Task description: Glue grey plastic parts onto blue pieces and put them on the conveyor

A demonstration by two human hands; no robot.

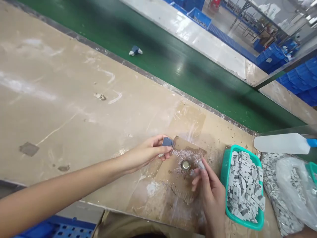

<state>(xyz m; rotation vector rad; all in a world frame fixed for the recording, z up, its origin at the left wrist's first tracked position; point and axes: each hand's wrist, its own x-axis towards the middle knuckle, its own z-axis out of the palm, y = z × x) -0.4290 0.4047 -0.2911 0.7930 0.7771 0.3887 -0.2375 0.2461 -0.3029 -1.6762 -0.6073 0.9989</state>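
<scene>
A small dark blue piece [167,141] is pinched between the thumb and fingers of my left hand [153,148]. My right hand [210,188] grips a small light grey piece [201,164] at its fingertips. Between the two hands, a round metal cap-like object [185,165] sits on a worn piece of cardboard [179,185]. The hands are apart, one on each side of the cardboard. To the right of my right hand stands a teal basket [224,168] full of small grey-white parts [244,185].
A clear bag [279,198] of similar parts and a white bottle [281,143] with a blue cap lie at the right. Beyond the table [74,132] runs a green belt [160,64], carrying a blue and white piece [135,50]. Blue crates [272,58] stand farther back.
</scene>
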